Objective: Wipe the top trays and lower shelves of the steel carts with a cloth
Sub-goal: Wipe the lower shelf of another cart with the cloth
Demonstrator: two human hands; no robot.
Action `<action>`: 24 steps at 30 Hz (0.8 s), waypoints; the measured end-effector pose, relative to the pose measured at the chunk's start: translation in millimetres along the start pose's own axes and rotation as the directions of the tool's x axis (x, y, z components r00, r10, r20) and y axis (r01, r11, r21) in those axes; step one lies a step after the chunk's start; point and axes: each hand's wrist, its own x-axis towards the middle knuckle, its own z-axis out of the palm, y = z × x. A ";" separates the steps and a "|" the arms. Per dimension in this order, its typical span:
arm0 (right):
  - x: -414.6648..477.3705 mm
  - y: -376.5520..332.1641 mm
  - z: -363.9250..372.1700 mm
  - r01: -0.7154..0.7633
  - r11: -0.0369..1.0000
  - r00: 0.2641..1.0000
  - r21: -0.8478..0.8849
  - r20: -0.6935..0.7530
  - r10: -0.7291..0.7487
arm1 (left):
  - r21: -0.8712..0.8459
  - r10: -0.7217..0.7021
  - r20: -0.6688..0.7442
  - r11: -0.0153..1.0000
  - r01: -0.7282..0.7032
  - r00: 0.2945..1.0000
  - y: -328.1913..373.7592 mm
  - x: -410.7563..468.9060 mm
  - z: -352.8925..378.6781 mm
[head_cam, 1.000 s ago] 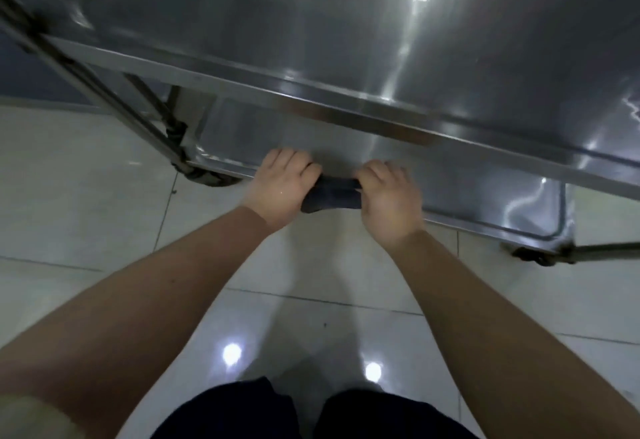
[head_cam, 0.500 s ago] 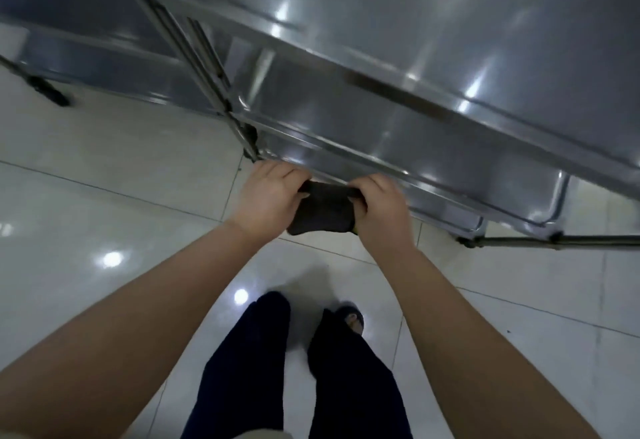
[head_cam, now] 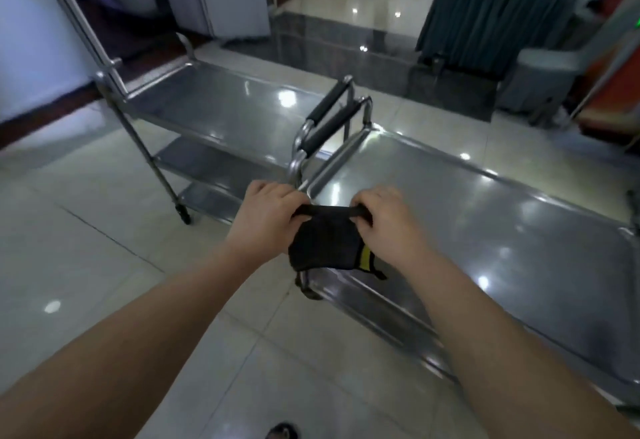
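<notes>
I held the dark cloth [head_cam: 323, 244] stretched between both hands, just ahead of me at the middle of my view. My left hand [head_cam: 266, 217] gripped its upper edge at 9 o'clock of the cloth, fingers [head_cam: 294, 198] curled tight over the rolled hem. My right hand [head_cam: 388, 224] gripped the same edge at 3 o'clock, fingers curled and pinching the fabric in the same way. The rest of the cloth hung down below my knuckles, with a small yellow tag [head_cam: 365, 259] showing at its lower right.

The cloth hung over the near left corner of the nearer cart [head_cam: 398, 327]; I could not tell whether it touched the steel. That cart's top tray [head_cam: 502, 237] ran from the cloth out toward 3 and 4 o'clock, shiny with spots of reflected light.

The farther cart [head_cam: 214, 106] stood at 10 o'clock, end to end with the nearer one, its two lower shelves [head_cam: 207, 165] visible under its top tray and a caster [head_cam: 184, 214] on the tiled floor [head_cam: 86, 230]. Two black-padded handles [head_cam: 330, 116] met just beside each other at 12 o'clock, one on each cart. A draped table [head_cam: 485, 12] stood well apart at 1 o'clock. My foot [head_cam: 282, 431] showed at 6 o'clock.
</notes>
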 end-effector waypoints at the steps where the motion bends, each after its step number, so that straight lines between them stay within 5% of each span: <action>1: 17.5 -8.6 -6.8 0.070 0.997 0.997 -0.026 0.010 -0.070 | 0.034 -0.029 -0.014 0.999 0.029 0.999 -6.1 4.7 -15.0; 6: 100.3 -58.2 -25.4 0.275 0.955 0.961 -0.115 0.069 -0.268 | 0.162 -0.156 -0.004 0.975 0.155 0.988 -51.7 33.4 -74.7; 12: 184.3 -133.4 -9.4 0.388 0.900 0.922 -0.201 0.064 -0.383 | 0.278 -0.096 -0.073 0.954 0.113 0.993 -141.3 41.5 -125.2; 24: 404.1 -297.3 29.8 0.403 0.874 0.902 -0.272 -0.047 -0.430 | 0.310 -0.059 -0.250 0.941 0.138 0.966 -371.3 109.9 -251.3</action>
